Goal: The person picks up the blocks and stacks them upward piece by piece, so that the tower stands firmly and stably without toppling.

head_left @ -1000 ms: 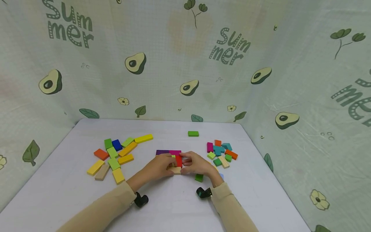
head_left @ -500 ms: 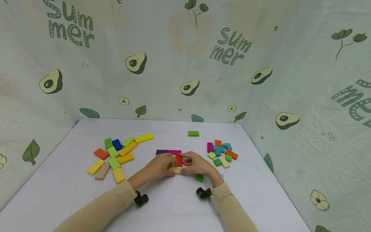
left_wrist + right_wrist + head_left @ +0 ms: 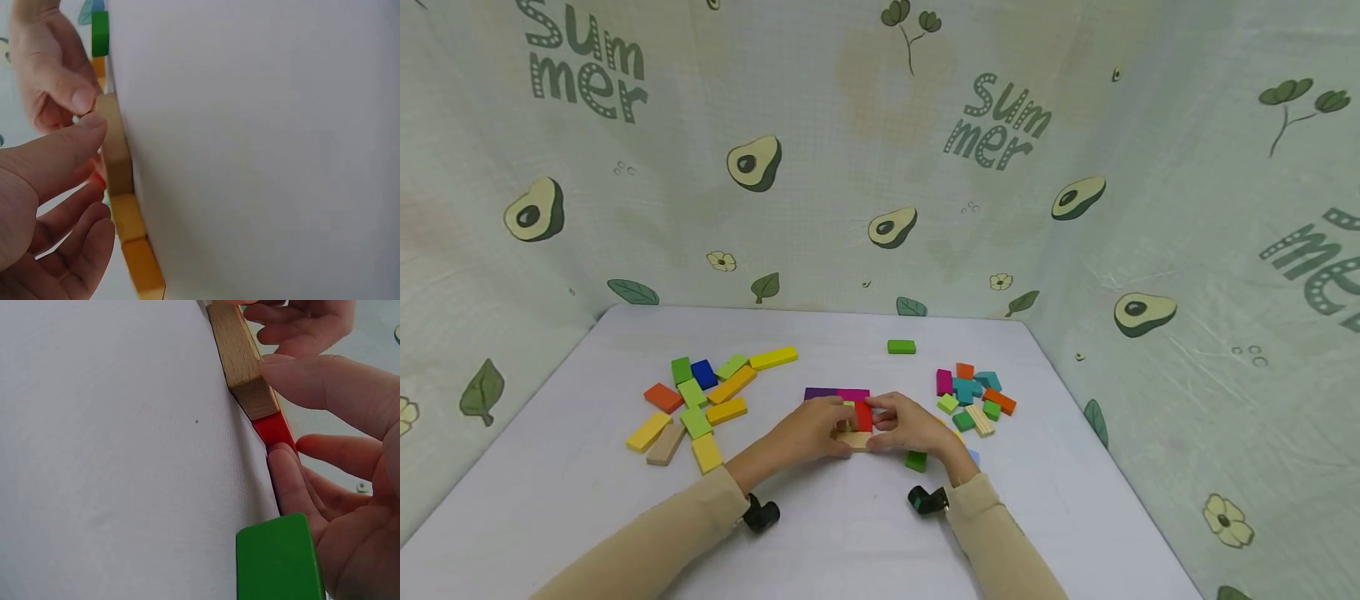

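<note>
A flat group of blocks lies between my hands at the middle of the table. A plain wooden block (image 3: 860, 440) forms its near edge, with a red block (image 3: 864, 418) behind it. Dark purple (image 3: 821, 392) and magenta (image 3: 853, 393) blocks line the far edge. My left hand (image 3: 815, 431) grips the wooden block, thumb (image 3: 92, 122) on its upper edge and the other fingers curled over the group. My right hand (image 3: 910, 423) holds the right end, its thumb (image 3: 281, 372) on the wooden block and fingertips beside the red block (image 3: 274, 429). Both hands partly hide the group.
Loose yellow, green, blue, red and wooden blocks (image 3: 665, 445) spread at the left. A smaller cluster with teal pieces (image 3: 966, 389) lies at the right. One green block (image 3: 901, 347) sits at the back; a dark green block (image 3: 916, 461) is under the right wrist.
Both hands stay at the block group with hardly any movement. The head view shifts very slightly.
</note>
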